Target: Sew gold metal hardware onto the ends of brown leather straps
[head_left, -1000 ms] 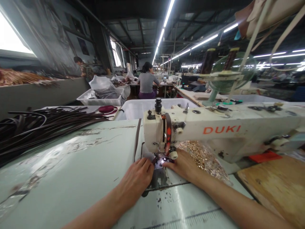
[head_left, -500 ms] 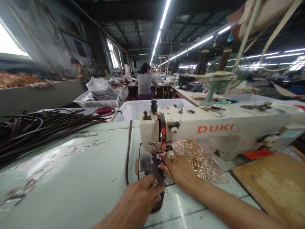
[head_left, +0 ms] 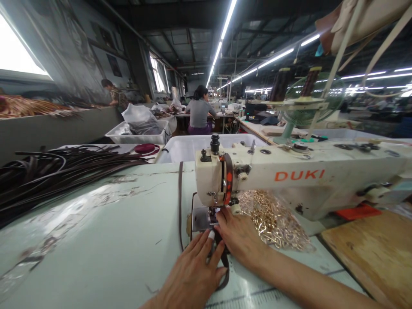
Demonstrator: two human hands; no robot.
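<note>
A narrow dark brown strap (head_left: 226,262) runs toward the presser foot (head_left: 212,211) of a white sewing machine (head_left: 257,171). Its near part bends in a loop on the pale table. My left hand (head_left: 193,270) lies on the strap just in front of the foot, fingers stretched and thumb apart; one fingertip carries a white covering. Close by on the right, my right hand (head_left: 241,235) has its fingers bent onto the strap beside the foot. The strap's part under my fingers is hidden. Another thin strap (head_left: 180,201) hangs down left of the machine head.
Many dark straps (head_left: 64,171) lie piled at the left. Behind the machine arm sits a clear bag of gold-coloured metal hardware (head_left: 273,223). A wooden board (head_left: 373,253) is at the right, a white bin (head_left: 180,146) behind the machine. A co-worker (head_left: 198,109) sits farther off.
Both hands were at the needle; the strap then came toward me, pinched by my left hand. Now that hand has flattened forward onto it. My right hand stays beside the foot.
</note>
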